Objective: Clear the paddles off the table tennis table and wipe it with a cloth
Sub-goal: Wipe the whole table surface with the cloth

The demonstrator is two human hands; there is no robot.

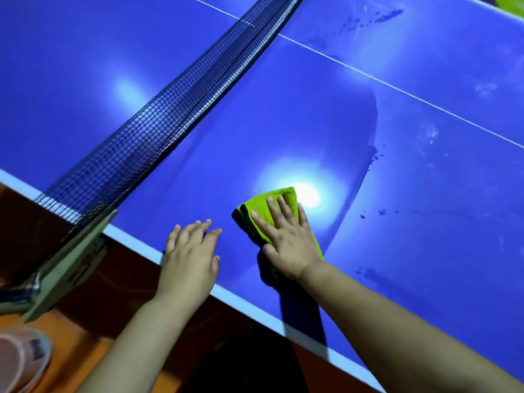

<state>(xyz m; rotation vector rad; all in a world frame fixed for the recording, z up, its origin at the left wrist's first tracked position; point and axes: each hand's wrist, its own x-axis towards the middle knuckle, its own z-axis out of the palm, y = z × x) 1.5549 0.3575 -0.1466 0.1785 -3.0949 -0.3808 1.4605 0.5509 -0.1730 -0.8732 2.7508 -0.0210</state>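
- The right hand [286, 239] lies flat on the green cloth [255, 207]. Its fingers are straight and spread, pressing rather than gripping, and the forearm enters from the lower right.
- The left hand [190, 259] rests palm down just left of it, fingers straight and holding nothing, near the edge of the blue counter [283, 123].
- The folded cloth narrows toward the top of the frame.
- Dark specks [374, 156] and dull patches lie to the right and upper right, nearer the right hand, so the next stroke probably goes that way.
- No paddles show.
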